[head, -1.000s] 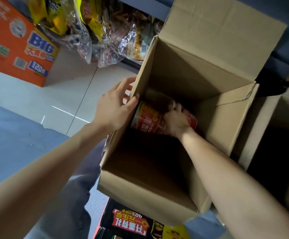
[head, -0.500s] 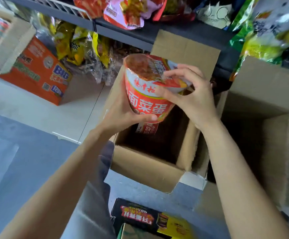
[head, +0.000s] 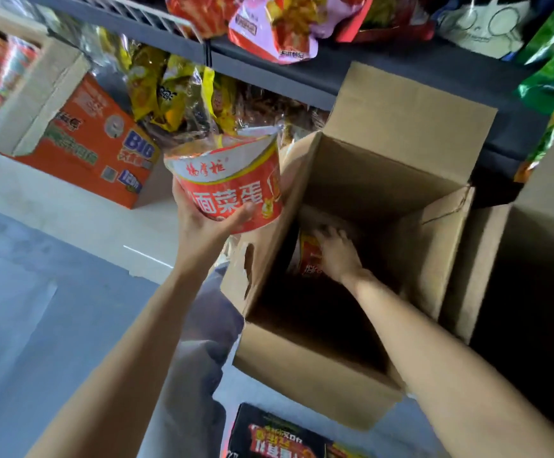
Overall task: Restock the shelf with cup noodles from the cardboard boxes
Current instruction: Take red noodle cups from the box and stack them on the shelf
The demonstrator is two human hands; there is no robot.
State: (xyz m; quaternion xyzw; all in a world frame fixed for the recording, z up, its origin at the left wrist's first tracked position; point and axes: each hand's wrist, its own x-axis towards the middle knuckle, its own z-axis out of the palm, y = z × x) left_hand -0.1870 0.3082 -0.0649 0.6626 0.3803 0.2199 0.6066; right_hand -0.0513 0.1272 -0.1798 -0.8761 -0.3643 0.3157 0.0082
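An orange carton [head: 94, 140] is sitting on the floor at far left. The left hand [head: 203, 223] is cupping a red cup [head: 232, 186] from below, fingers curled round its base — white band at the rim, big white characters, crinkled film on top. Right of it, the right hand [head: 336, 256] is reaching deep into the open box [head: 384, 166], fingers spreading over a second cup [head: 307, 256] — whether they are gripping it, I cannot tell.

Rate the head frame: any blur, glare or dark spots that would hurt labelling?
Head view: motion blur smears the right hand and the red cup noodle it touches; the open brown cardboard box is deeply shadowed inside. Text on the red-and-white cup noodle in the left hand stays legible. Glare on clear snack bags; edges bend, wide-angle.
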